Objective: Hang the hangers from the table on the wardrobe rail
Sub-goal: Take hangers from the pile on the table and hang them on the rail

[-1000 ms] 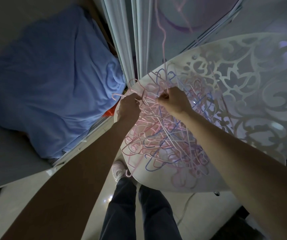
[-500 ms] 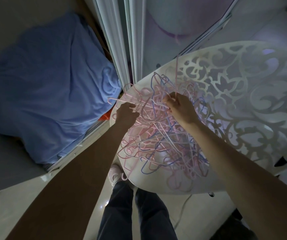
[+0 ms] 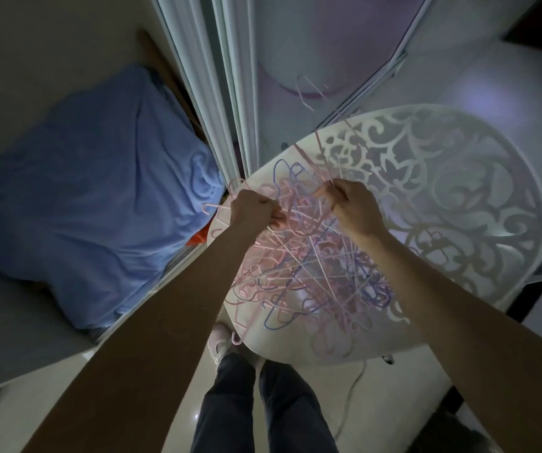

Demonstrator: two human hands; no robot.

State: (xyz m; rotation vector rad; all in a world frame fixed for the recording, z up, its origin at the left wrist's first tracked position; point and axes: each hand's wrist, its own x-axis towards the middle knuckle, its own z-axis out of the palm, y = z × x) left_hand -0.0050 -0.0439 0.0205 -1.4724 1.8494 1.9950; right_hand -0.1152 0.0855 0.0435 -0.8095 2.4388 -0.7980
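While the pile of hangers [image 3: 309, 256] sits knotted on the near-left part of the round white counter [image 3: 459, 191], pulling hard will only drag the whole heap along. Left hand [image 3: 253, 209] is curled round pink wires at the pile's left edge, w/ one hook poking out past the rim. Right hand [image 3: 353, 207] pinches thin pink hangers that rise up from the tangle toward the wardrobe doors [image 3: 230, 93]. How many it holds is prob. two or three, but the light is too dim to count. Best to pin the heap w/ the left, lift slowly, and wiggle the hooks free. No rail is in view.
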